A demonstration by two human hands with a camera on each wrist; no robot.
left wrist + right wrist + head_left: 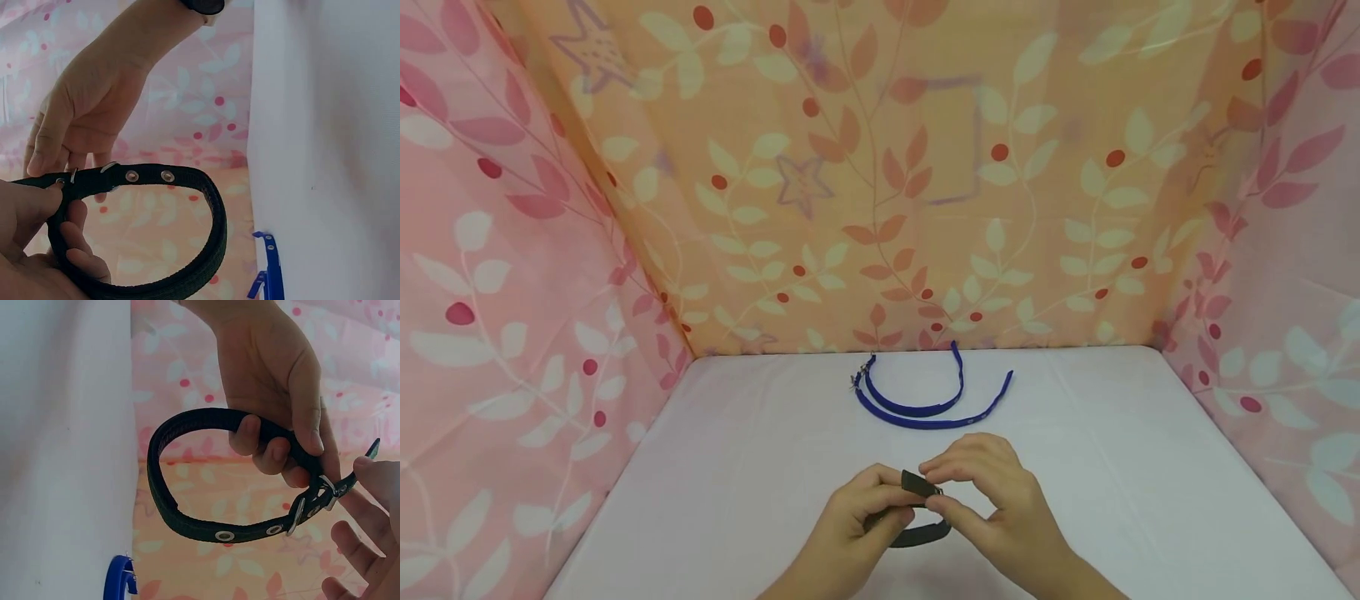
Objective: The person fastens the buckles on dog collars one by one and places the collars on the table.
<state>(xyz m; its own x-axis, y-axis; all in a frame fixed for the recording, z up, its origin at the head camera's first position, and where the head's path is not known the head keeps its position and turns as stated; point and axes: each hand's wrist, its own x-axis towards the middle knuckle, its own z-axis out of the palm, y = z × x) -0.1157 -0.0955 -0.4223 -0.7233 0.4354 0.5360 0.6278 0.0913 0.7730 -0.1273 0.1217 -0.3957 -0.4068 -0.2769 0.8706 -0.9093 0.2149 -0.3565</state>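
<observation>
A dark green buckle collar (920, 536) is bent into a loop, with metal eyelets, a ring and a buckle (329, 492). Its strap runs through the buckle, and the free tip (374, 448) sticks out beyond it. My left hand (868, 512) holds the loop beside the buckle, thumb on one face and curled fingers on the other. With thumb and forefinger, my right hand (1003, 492) pinches the strap near the buckle, its other fingers loosely bent. In the left wrist view the collar (215, 225) is raised off the table.
Two blue collars (917, 425) lie curved, one inside the other, on the white table (737, 467) toward its back edge, metal fittings at their left ends. Patterned cloth (880, 167) hangs behind the table and along both sides.
</observation>
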